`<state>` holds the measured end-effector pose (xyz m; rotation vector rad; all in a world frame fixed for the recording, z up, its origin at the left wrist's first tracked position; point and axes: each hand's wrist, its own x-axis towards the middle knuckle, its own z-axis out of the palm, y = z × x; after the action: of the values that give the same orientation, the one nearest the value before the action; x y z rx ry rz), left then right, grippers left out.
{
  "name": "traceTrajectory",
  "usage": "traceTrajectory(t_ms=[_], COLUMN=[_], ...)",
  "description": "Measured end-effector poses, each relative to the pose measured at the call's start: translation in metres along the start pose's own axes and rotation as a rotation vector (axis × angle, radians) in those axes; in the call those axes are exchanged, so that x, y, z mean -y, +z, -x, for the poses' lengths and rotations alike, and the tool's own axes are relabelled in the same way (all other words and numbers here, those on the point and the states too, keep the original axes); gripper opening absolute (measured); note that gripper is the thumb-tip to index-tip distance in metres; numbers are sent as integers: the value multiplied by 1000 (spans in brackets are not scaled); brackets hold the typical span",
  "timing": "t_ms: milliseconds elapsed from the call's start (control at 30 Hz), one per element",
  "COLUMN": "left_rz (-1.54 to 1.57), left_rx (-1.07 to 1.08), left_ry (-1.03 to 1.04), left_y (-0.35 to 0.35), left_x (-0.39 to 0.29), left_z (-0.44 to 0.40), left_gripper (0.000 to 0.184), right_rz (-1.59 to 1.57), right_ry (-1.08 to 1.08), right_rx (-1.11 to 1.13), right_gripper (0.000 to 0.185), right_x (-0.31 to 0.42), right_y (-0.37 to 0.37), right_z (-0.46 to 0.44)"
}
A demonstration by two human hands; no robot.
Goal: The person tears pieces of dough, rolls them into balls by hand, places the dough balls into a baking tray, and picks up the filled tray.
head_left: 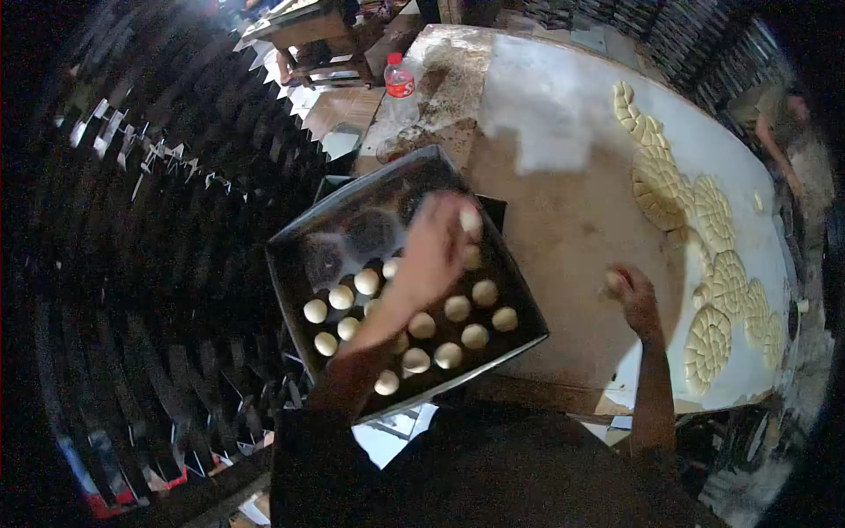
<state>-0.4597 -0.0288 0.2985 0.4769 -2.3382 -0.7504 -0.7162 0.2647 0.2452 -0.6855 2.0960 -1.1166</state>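
Nearest you, a dark, rectangular tray (pixel 523 341) lies tilted across your view, overlapping the left edge of the surface (pixel 550 352). Round, pale dough balls (pixel 448 355) sit in loose rows over its nearer part and up its right side; some are hidden under your left forearm. Your left hand (pixel 440 239) reaches over the tray, blurred, its fingers closed on one dough ball (pixel 471 222) near the far right wall.

To the right, your right hand (pixel 635 297) is above the brown part of the surface, its fingers curled in around a small, pale round piece (pixel 613 281), well apart from the tray. Beyond it, along the surface's right side, lie flattened dough rounds (pixel 708 349) cut into many pieces, several of them touching. A whitish patch (pixel 550 110) covers the far middle.

Farther off, a clear bottle (pixel 400 86) with a red cap and label stands upright beyond the tray. Dark racks (pixel 176 229) fill your left, and another person's arm (pixel 779 158) shows past the right edge.
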Motion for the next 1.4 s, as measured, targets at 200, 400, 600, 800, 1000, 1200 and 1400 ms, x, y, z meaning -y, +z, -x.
traceTrajectory(t_ms=[200,400,600,800,1000,1200,1400], left_rz=[-169,-160,202,783,-219,560,992], left_rx=[58,-206,418,1103,601,243,83], left_ry=[-64,-174,101,-631,-297,-603,-806], left_y=[33,-9,109,459,707,669,523], left_x=[169,75,-87,-113,-117,-124,-146], left_z=[-26,-30,-103,-139,-151,-116,34], left_gripper=[40,40,41,52,60,63,59], right_rz=[155,367,239,404,207,139,310], right_ry=[-983,-1091,-410,-402,-301,-251,-332], right_rx=[143,-104,-714,-746,-783,-886,-900], right_gripper=[28,25,17,21,16,12,15], right_x=[168,106,-74,-265,-286,-291,-308], right_y=[187,170,17,-91,-126,-120,-114], right_z=[-101,-105,-34,60,102,90,74])
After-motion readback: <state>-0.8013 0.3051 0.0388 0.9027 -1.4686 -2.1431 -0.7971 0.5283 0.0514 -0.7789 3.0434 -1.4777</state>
